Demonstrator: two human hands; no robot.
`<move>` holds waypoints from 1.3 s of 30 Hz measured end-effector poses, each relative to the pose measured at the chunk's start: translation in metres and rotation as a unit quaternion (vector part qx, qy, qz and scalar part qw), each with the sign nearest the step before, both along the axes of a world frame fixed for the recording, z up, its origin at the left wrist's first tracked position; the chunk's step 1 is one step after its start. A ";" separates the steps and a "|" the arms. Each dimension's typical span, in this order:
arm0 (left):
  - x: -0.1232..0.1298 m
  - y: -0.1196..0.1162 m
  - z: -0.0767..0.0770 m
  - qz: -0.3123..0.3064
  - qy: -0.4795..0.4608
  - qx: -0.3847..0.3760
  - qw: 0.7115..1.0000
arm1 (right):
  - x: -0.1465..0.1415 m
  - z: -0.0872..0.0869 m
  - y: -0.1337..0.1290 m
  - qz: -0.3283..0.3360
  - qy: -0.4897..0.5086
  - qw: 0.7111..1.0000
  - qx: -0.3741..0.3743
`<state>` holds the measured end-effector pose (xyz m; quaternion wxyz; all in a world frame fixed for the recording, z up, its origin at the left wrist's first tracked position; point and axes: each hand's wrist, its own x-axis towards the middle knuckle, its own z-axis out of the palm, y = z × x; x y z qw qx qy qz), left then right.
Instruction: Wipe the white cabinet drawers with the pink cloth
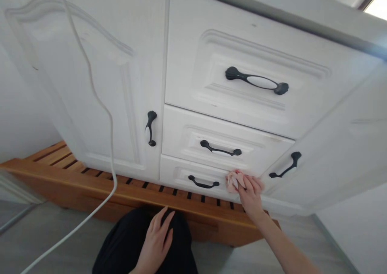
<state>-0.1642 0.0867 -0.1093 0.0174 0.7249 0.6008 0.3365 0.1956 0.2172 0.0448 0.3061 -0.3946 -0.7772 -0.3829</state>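
Bunched in my right hand (251, 191) is a pink cloth (232, 182), pressed against the right side of the bottom drawer (178, 173). The drawer's dark handle (203, 182) lies just left of the cloth. My left hand (157, 235) rests on my dark-clothed knee (123, 237), fingers stretched out and holding nothing. Above the bottom drawer are a middle drawer (175, 133) and a larger top drawer (187, 44), both closed.
A white cable (111, 145) hangs across the left cabinet door (102, 84). A slatted wooden bench (99, 195) stands between me and the cabinet base. On the right is another door with a dark handle (286, 170). A countertop edge (272, 14) runs along the top.
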 end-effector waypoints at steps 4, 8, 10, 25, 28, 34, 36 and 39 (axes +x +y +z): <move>-0.001 -0.013 -0.025 0.084 -0.108 -0.037 0.990 | -0.071 0.001 0.016 0.061 0.000 0.998 0.006; 0.000 -0.006 -0.028 0.057 -0.145 -0.061 0.986 | -0.160 0.012 0.026 0.127 -0.029 0.991 -0.027; -0.002 -0.003 -0.028 0.054 -0.160 -0.064 0.984 | -0.202 0.016 0.031 0.154 -0.027 0.987 -0.044; -0.010 -0.005 -0.027 0.051 -0.201 -0.070 0.976 | -0.288 -0.005 0.047 0.268 -0.197 0.940 -0.076; -0.011 -0.003 -0.026 0.055 -0.207 -0.061 0.975 | -0.262 0.008 0.045 0.260 -0.187 0.942 -0.103; -0.011 -0.002 -0.027 0.055 -0.211 -0.063 0.974 | -0.166 0.023 0.033 0.190 -0.160 0.965 -0.084; -0.012 -0.003 -0.026 0.055 -0.208 -0.068 0.974 | -0.131 0.025 0.027 0.164 -0.166 0.969 -0.079; -0.014 -0.004 -0.025 0.054 -0.200 -0.074 0.975 | -0.080 0.028 0.017 0.132 -0.158 0.975 -0.080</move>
